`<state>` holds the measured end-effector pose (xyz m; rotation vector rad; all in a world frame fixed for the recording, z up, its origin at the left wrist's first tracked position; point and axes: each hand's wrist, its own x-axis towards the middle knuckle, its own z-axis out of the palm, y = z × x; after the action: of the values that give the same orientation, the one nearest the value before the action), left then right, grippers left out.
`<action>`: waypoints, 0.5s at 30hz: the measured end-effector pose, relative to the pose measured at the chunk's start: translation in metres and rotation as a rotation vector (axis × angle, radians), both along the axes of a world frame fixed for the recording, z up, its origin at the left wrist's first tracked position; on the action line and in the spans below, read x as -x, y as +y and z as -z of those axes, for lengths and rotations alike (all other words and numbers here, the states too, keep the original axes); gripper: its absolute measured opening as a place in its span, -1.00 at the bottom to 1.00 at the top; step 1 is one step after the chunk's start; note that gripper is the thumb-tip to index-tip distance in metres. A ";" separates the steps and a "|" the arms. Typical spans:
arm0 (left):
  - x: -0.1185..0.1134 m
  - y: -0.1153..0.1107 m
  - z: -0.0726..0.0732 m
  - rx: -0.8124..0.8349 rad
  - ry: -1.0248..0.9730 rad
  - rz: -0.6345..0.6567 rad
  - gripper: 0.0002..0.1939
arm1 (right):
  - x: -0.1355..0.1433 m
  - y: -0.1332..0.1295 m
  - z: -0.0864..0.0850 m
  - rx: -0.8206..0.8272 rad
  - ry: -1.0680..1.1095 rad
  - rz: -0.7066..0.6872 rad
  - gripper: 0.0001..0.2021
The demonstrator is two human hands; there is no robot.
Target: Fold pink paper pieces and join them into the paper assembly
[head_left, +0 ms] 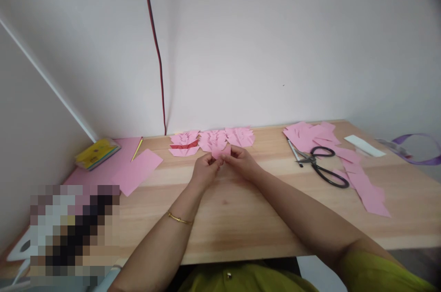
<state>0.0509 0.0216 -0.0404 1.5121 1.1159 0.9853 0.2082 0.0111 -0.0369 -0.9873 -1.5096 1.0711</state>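
Note:
Between my two hands, above the middle of the table, is a small piece of pink paper. The fingers of my left hand pinch its left and lower side. From the right, my right hand pinches the same piece, thumb close to the other thumb. Part of the paper is hidden behind the fingers. Just beyond stand three groups of folded pink paper pieces in a row by the wall. A red strip shows among the pieces of the left group.
Black-handled scissors lie at the right, by a pen and loose pink cut pieces. Nearby is a white strip. At left are pink sheets, a yellow pencil and a yellow pack. A blurred patch covers the lower left.

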 end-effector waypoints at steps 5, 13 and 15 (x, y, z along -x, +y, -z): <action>-0.001 -0.001 -0.003 -0.007 0.014 0.026 -0.79 | -0.001 0.000 0.000 -0.010 -0.017 0.013 -0.80; -0.001 0.002 0.005 -0.003 -0.048 0.003 -0.78 | 0.000 0.002 0.001 -0.004 0.003 0.020 -0.81; -0.001 0.002 0.005 0.000 -0.058 0.017 -0.78 | 0.000 0.002 0.001 0.000 0.009 0.018 -0.82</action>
<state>0.0514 0.0238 -0.0457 1.4812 1.0603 1.0113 0.2080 0.0130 -0.0382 -0.9934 -1.4901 1.0617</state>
